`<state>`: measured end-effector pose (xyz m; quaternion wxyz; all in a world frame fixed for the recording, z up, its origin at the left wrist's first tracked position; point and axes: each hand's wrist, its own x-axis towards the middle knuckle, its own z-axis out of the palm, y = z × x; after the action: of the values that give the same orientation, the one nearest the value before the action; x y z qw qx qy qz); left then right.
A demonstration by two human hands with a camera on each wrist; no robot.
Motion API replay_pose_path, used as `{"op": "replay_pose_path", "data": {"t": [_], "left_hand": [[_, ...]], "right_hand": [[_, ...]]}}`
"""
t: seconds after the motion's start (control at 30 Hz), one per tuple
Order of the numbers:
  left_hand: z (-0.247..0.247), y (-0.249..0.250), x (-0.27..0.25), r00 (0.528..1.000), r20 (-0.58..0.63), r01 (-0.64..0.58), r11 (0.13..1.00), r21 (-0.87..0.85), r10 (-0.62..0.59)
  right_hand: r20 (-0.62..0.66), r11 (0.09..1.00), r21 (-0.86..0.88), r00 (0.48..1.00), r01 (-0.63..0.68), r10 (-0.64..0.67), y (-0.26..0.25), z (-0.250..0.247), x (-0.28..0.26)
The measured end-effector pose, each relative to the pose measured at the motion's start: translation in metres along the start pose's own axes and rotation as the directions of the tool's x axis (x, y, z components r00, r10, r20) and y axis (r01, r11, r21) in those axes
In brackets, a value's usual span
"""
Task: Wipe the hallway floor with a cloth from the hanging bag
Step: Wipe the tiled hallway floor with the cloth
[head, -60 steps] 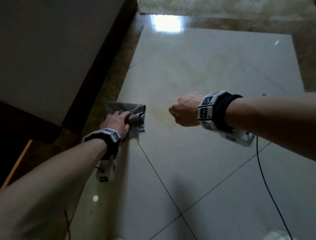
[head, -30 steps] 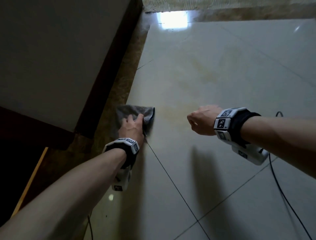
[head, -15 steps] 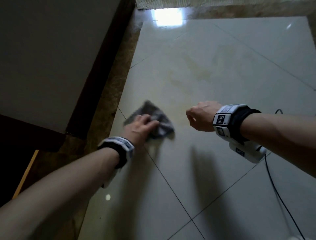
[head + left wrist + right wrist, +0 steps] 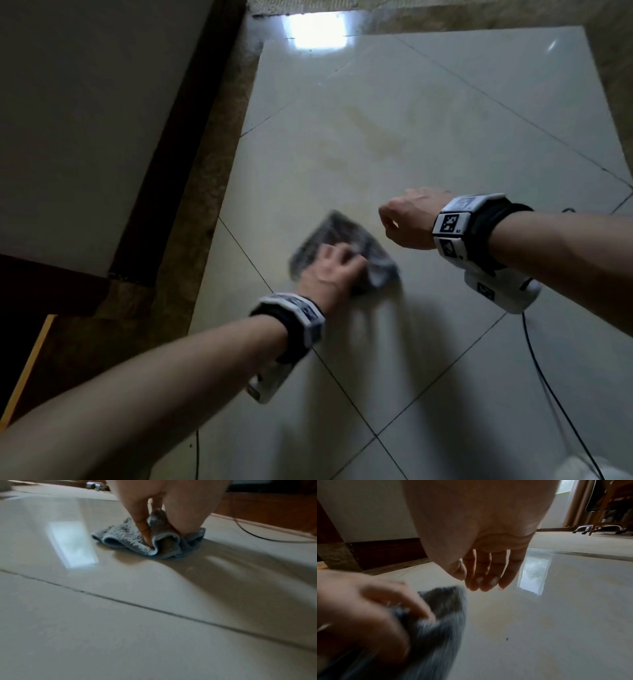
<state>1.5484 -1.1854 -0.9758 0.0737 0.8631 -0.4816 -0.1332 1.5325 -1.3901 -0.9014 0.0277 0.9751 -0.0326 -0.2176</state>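
Note:
A grey cloth (image 4: 342, 236) lies bunched on the pale tiled hallway floor (image 4: 428, 102), blurred by motion. My left hand (image 4: 334, 270) presses down on it, and in the left wrist view its fingers (image 4: 144, 524) pinch a raised fold of the cloth (image 4: 123, 536). My right hand (image 4: 407, 219) hovers just right of the cloth, a little above the tiles. Seen from the right wrist, that right hand (image 4: 484, 580) hangs with loosely curled fingers and holds nothing, while the cloth (image 4: 447, 601) and left hand (image 4: 359, 601) sit below left.
A faint yellowish smear (image 4: 373, 137) marks the tile beyond the cloth. A wall with dark skirting (image 4: 171, 137) and a brown stone border run along the left. A black cable (image 4: 548, 387) trails on the right. A chair base (image 4: 599, 527) stands on distant carpet.
My left hand has swept the cloth rightward, from beside the wall border out onto the tile towards my right hand. The right hand has stayed about where it was.

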Motion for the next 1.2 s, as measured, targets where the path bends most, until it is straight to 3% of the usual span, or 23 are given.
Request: {"op": "replay_pose_path", "data": {"t": [0.13, 0.2, 0.23, 0.3, 0.37, 0.4, 0.5, 0.57, 0.63, 0.67, 0.73, 0.8, 0.83, 0.87, 0.93, 1.0, 1.1, 1.2], "left_hand": [[0.012, 0.015, -0.008, 0.926, 0.043, -0.377, 0.924, 0.066, 0.375], [0.001, -0.014, -0.005, 0.901, 0.005, -0.430, 0.894, 0.121, 0.433], [-0.005, -0.034, -0.004, 0.912, -0.031, -0.399, 0.904, 0.152, 0.408], [-0.022, -0.080, -0.006, 0.979, -0.043, -0.190, 0.967, 0.171, 0.200], [-0.040, -0.122, -0.014, 0.995, -0.018, 0.101, 0.984, 0.149, -0.099], [-0.047, -0.137, -0.018, 0.968, 0.001, 0.247, 0.957, 0.155, -0.250], [-0.061, -0.153, -0.017, 0.804, 0.019, 0.580, 0.791, 0.196, -0.594], [-0.058, -0.139, -0.002, 0.737, 0.002, 0.665, 0.726, 0.175, -0.676], [-0.051, -0.114, 0.017, 0.723, -0.006, 0.687, 0.717, 0.117, -0.691], [-0.048, -0.098, 0.025, 0.749, -0.021, 0.661, 0.744, 0.102, -0.662], [-0.038, -0.060, 0.037, 0.865, -0.061, 0.502, 0.855, 0.128, -0.499], [-0.022, -0.014, 0.042, 0.974, -0.048, 0.225, 0.959, 0.173, -0.220], [-0.012, 0.010, 0.041, 0.997, -0.029, 0.070, 0.982, 0.178, -0.066], [-0.003, 0.032, 0.037, 0.997, 0.001, -0.073, 0.984, 0.159, 0.074], [0.010, 0.067, 0.022, 0.950, 0.075, -0.310, 0.946, 0.095, 0.304], [0.015, 0.076, 0.012, 0.892, 0.114, -0.445, 0.894, 0.059, 0.437], [0.002, 0.046, 0.008, 0.916, 0.051, -0.400, 0.915, 0.047, 0.397], [-0.016, -0.016, 0.011, 0.988, 0.053, -0.145, 0.989, 0.012, 0.144]], "right_hand": [[-0.017, 0.999, 0.020, 0.999, 0.028, -0.028, -0.006, -0.004, 0.005], [-0.018, 0.999, 0.018, 0.999, 0.031, -0.031, -0.010, -0.004, 0.006], [-0.019, 0.999, 0.013, 0.999, 0.034, -0.033, -0.013, -0.004, 0.007], [-0.022, 0.999, 0.008, 0.999, 0.037, -0.037, -0.016, -0.002, 0.006], [-0.025, 0.999, 0.009, 0.999, 0.037, -0.037, -0.015, 0.000, 0.003], [-0.022, 0.999, 0.015, 0.999, 0.031, -0.030, -0.013, 0.001, 0.001], [-0.027, 0.999, 0.046, 1.000, -0.004, 0.006, -0.003, 0.001, -0.005], [-0.031, 0.997, 0.059, 0.998, -0.047, 0.049, 0.007, 0.002, -0.013], [-0.031, 0.994, 0.062, 0.995, -0.089, 0.091, 0.017, 0.004, -0.022], [-0.032, 0.992, 0.070, 0.994, -0.106, 0.109, 0.022, 0.005, -0.027], [-0.042, 0.988, 0.082, 0.990, -0.135, 0.138, 0.029, 0.006, -0.038], [-0.041, 0.986, 0.072, 0.987, -0.152, 0.156, 0.035, 0.006, -0.046], [-0.043, 0.985, 0.066, 0.985, -0.161, 0.164, 0.039, 0.005, -0.050], [-0.047, 0.984, 0.060, 0.984, -0.168, 0.171, 0.042, 0.003, -0.054], [-0.067, 0.985, 0.045, 0.983, -0.166, 0.169, 0.048, 0.001, -0.059], [-0.068, 0.982, 0.042, 0.980, -0.182, 0.184, 0.053, -0.002, -0.062], [-0.054, 0.983, 0.015, 0.982, -0.181, 0.182, 0.058, -0.009, -0.063], [-0.067, 0.982, 0.024, 0.980, -0.185, 0.187, 0.064, -0.013, -0.062]]}}
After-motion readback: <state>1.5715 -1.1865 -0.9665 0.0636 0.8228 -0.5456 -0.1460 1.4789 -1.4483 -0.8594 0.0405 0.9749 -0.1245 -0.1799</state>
